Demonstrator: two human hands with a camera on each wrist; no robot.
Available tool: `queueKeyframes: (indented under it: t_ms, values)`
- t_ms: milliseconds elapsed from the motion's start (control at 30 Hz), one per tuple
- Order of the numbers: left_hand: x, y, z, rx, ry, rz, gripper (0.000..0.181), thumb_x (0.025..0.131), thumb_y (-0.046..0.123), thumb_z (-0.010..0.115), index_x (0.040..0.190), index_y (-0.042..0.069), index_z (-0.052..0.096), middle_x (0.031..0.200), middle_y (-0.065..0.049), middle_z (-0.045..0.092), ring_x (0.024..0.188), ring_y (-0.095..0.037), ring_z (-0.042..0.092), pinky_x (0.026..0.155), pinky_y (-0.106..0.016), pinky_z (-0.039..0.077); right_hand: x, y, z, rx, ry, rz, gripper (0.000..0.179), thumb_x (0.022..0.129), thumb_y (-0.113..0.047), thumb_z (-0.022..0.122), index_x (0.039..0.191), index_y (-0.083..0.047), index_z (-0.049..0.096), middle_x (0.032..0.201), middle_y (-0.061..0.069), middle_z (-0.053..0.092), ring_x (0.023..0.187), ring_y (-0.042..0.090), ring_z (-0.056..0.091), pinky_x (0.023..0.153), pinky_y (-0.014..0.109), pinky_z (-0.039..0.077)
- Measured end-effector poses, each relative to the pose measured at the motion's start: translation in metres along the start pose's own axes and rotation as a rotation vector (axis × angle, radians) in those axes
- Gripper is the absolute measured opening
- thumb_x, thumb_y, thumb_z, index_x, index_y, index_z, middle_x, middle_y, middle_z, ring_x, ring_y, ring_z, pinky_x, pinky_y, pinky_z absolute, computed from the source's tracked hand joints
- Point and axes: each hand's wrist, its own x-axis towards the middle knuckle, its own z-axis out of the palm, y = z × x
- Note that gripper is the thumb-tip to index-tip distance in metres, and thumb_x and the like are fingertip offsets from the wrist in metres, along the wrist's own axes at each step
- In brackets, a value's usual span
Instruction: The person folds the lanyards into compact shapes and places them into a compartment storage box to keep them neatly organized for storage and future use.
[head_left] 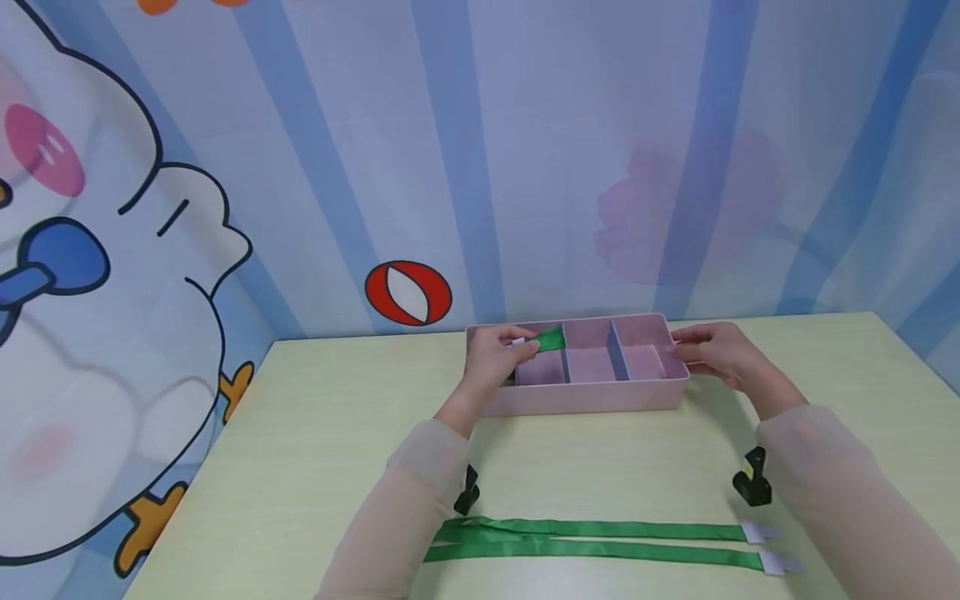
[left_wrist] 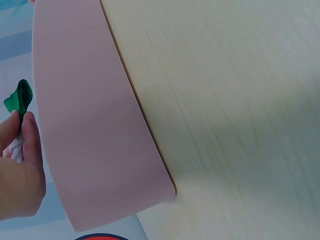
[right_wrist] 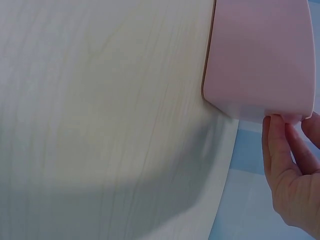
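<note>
A pink divided box (head_left: 585, 397) stands near the back edge of the table. Over its left part, my left hand (head_left: 491, 358) pinches a green ribbon (head_left: 551, 339) with a white end between thumb and fingers. In the left wrist view, the ribbon (left_wrist: 20, 97) sticks up from the fingertips beside the box wall (left_wrist: 95, 115). At the box's right end, my right hand (head_left: 716, 354) holds the end wall, fingers against its outside and thumb at the rim. The right wrist view shows these fingers (right_wrist: 280, 145) touching the box. Something dark in the leftmost compartment is mostly hidden by the left hand.
Two long green ribbons (head_left: 622, 529) with white ends lie side by side across the front of the table, their left ends partly behind my left sleeve (head_left: 405, 508). Blue dividers (head_left: 618, 352) split the box. A printed backdrop (head_left: 525, 167) rises behind the table.
</note>
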Motion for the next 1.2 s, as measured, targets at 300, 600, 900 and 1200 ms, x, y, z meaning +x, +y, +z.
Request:
queueKeyframes:
  t_ms: [300, 600, 900, 1200]
  values:
    - [0.011, -0.004, 0.005, 0.100, 0.076, 0.050, 0.013, 0.084, 0.011, 0.070, 0.096, 0.008, 0.073, 0.104, -0.004, 0.064, 0.080, -0.018, 0.066, 0.077, -0.036, 0.055, 0.002, 0.001, -0.001, 0.007, -0.005, -0.009, 0.060, 0.094, -0.017, 0.056, 0.140, 0.010, 0.029, 0.139, 0.031, 0.033, 0.094, 0.010, 0.058, 0.090, 0.034, 0.048]
    - [0.022, -0.007, 0.009, 0.240, 0.142, 0.137, 0.011, 0.083, 0.007, 0.069, 0.093, 0.004, 0.074, 0.099, -0.008, 0.067, 0.085, -0.019, 0.062, 0.066, -0.025, 0.052, 0.002, 0.002, -0.002, 0.013, -0.014, -0.026, 0.061, 0.093, -0.016, 0.057, 0.140, 0.011, 0.029, 0.139, 0.032, 0.034, 0.090, 0.005, 0.058, 0.087, 0.030, 0.050]
    - [0.033, -0.005, 0.026, 0.591, 0.219, 0.307, 0.008, 0.082, 0.009, 0.071, 0.087, 0.005, 0.074, 0.089, -0.008, 0.070, 0.086, -0.023, 0.065, 0.076, -0.034, 0.051, 0.008, 0.006, -0.006, 0.007, -0.013, 0.001, 0.063, 0.093, -0.019, 0.058, 0.141, 0.009, 0.028, 0.140, 0.030, 0.033, 0.098, 0.013, 0.058, 0.088, 0.032, 0.050]
    - [0.044, -0.018, 0.044, 0.944, 0.233, 0.423, 0.006, 0.083, 0.004, 0.067, 0.083, 0.008, 0.071, 0.082, -0.005, 0.070, 0.076, -0.021, 0.066, 0.065, -0.033, 0.053, 0.013, 0.007, -0.010, 0.028, -0.022, 0.011, 0.063, 0.094, -0.021, 0.057, 0.142, 0.007, 0.028, 0.140, 0.029, 0.034, 0.094, 0.008, 0.058, 0.087, 0.029, 0.050]
